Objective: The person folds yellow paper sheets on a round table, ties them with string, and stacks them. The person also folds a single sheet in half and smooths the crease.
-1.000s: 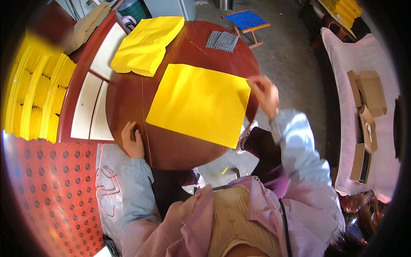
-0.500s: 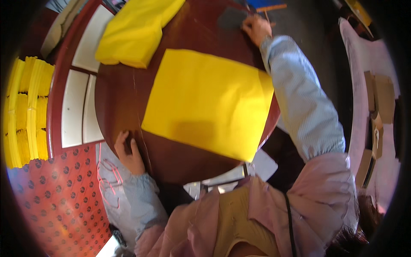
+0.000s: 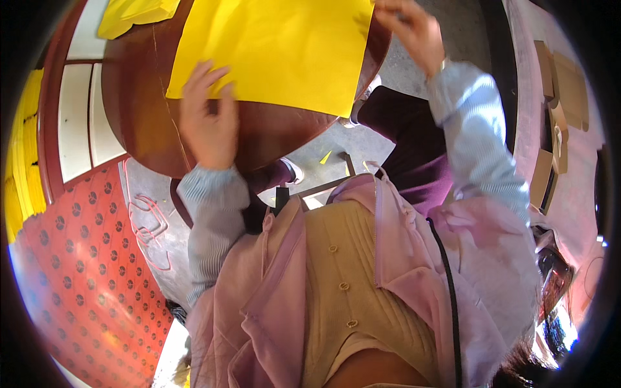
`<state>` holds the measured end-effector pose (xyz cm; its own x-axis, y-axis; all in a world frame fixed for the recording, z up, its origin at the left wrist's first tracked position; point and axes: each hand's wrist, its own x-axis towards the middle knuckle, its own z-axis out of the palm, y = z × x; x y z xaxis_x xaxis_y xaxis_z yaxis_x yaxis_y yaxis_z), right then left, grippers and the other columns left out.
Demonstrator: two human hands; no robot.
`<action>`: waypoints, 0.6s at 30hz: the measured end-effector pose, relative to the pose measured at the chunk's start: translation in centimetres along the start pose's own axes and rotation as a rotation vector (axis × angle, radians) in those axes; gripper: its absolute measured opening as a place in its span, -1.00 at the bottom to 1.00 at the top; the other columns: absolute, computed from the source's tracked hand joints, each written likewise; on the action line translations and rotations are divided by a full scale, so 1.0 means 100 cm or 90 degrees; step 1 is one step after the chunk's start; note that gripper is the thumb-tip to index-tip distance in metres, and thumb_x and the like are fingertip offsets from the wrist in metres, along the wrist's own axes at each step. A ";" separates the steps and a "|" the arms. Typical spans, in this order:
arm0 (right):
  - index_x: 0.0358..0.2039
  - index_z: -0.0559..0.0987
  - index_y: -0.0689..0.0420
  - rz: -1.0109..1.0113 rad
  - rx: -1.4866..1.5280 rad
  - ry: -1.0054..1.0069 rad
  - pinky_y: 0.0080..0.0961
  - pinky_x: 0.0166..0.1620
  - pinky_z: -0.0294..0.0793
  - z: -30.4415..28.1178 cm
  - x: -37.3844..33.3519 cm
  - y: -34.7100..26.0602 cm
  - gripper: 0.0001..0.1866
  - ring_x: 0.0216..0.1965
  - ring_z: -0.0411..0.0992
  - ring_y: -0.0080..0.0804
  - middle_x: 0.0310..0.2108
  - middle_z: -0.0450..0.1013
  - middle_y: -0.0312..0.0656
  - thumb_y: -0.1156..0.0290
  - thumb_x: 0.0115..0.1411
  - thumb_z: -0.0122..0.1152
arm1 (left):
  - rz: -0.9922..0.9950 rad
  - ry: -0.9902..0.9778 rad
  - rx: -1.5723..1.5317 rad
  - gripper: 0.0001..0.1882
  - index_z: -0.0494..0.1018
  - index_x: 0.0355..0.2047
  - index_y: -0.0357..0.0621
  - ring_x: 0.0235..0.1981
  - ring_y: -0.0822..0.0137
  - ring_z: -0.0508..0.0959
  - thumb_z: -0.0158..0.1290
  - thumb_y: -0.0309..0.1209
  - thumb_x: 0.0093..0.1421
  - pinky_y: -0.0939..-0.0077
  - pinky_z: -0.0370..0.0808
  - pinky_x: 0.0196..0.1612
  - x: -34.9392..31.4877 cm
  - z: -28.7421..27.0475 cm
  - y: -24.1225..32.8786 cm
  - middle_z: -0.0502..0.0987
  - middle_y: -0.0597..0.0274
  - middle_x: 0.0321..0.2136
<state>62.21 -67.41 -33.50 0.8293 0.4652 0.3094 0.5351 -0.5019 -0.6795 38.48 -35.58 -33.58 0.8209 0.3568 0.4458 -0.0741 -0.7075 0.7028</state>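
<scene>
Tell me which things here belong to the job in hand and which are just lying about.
In use: yellow sheet, with the left hand at its near left corner and the right hand at its right edge; round brown table beneath; probably the yellow bundle beside it.
Apparently just lying about: open cardboard boxes, yellow scrap on the floor.

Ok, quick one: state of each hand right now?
Left hand: open, fingers over the near edge of the yellow sheet.
Right hand: fingers at the sheet's right edge; whether it grips cannot be told.
</scene>
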 end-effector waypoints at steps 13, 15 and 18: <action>-0.08 0.72 0.05 -0.186 0.005 -0.035 -0.31 0.06 0.54 0.010 -0.126 -0.043 -0.62 -0.01 0.51 -0.21 0.00 0.60 -0.24 0.63 0.04 0.40 | 0.089 -0.045 0.053 -0.67 0.56 -0.01 -0.07 0.29 -0.18 0.34 0.26 -0.37 0.20 -0.04 0.38 0.30 0.016 0.112 -0.003 0.43 -0.05 0.14; -0.07 0.71 0.03 -0.230 -0.041 -0.041 -0.30 0.07 0.53 0.012 -0.118 -0.037 -0.58 0.00 0.50 -0.21 0.01 0.59 -0.26 0.63 0.02 0.40 | 0.106 -0.038 0.055 -0.66 0.56 -0.02 -0.07 0.29 -0.18 0.34 0.27 -0.36 0.20 -0.05 0.38 0.29 0.024 0.122 -0.004 0.44 -0.06 0.13; -0.05 0.67 0.01 -0.279 -0.076 -0.067 -0.30 0.10 0.47 0.014 -0.102 -0.031 -0.55 0.06 0.47 -0.21 0.02 0.58 -0.30 0.62 -0.01 0.41 | 0.115 -0.048 0.058 -0.66 0.57 -0.02 -0.06 0.27 -0.19 0.36 0.27 -0.34 0.19 -0.04 0.38 0.28 0.040 0.131 -0.001 0.46 -0.07 0.11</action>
<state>51.92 -69.60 -35.50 0.5034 0.7203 0.4772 0.8512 -0.3187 -0.4170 49.16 -42.14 -39.13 0.8393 0.1754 0.5147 -0.1750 -0.8090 0.5611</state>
